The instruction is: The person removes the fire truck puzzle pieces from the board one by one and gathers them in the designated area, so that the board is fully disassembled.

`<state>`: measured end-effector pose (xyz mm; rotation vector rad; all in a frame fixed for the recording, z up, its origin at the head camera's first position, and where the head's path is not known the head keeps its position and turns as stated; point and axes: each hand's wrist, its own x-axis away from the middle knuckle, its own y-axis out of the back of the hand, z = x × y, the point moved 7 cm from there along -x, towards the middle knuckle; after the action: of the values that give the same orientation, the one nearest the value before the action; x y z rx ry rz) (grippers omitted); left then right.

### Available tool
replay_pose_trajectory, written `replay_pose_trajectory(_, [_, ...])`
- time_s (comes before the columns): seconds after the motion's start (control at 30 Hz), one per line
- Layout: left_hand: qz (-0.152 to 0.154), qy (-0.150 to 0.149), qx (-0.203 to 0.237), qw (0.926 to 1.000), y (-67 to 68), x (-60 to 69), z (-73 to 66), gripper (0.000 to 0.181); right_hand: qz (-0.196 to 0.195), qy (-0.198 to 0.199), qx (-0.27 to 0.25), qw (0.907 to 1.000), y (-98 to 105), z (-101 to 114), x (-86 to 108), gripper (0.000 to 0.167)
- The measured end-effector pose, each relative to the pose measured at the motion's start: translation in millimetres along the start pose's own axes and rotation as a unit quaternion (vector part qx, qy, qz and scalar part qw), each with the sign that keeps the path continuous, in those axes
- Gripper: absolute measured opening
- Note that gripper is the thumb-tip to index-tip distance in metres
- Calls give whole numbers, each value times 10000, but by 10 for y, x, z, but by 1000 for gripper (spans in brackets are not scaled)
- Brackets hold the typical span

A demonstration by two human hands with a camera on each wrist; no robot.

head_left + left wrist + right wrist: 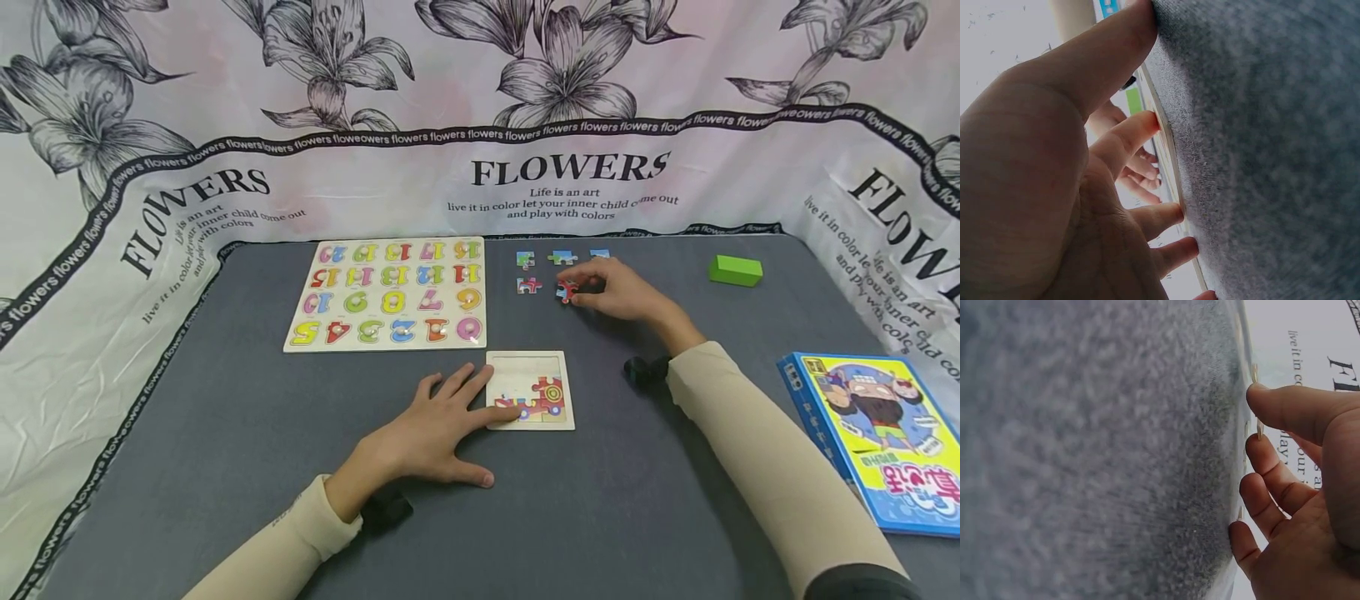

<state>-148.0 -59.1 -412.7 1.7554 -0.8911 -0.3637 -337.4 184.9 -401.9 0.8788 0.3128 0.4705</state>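
My left hand (427, 433) lies spread, its fingers straight, with the index fingertip on a small wooden puzzle tray (530, 365). Several joined red, yellow and blue pieces fill part of the tray's lower half, showing a wheeled vehicle. Farther back, my right hand (618, 290) pinches a red puzzle piece (566, 291) between thumb and fingertip; the right wrist view shows only the thin edge of a piece (1260, 430) at those fingertips. Beside it lies another red piece (528, 286). Behind are a green-blue piece (525, 260), a blue piece (562, 257) and one partly hidden piece (599, 253).
A number board (480, 292) with colourful knobbed digits lies left of the loose pieces. At the right are a green block (736, 271) and a blue-yellow box (877, 433). The grey table (600, 517) meets a flower-printed cloth (390, 183) at the back.
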Motion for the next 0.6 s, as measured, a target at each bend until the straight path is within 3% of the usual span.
replay_pose_trajectory(0.6, [70,46,7,10000,3,-6,9,84,346,-60,496,9982,-30,-62,-150,38])
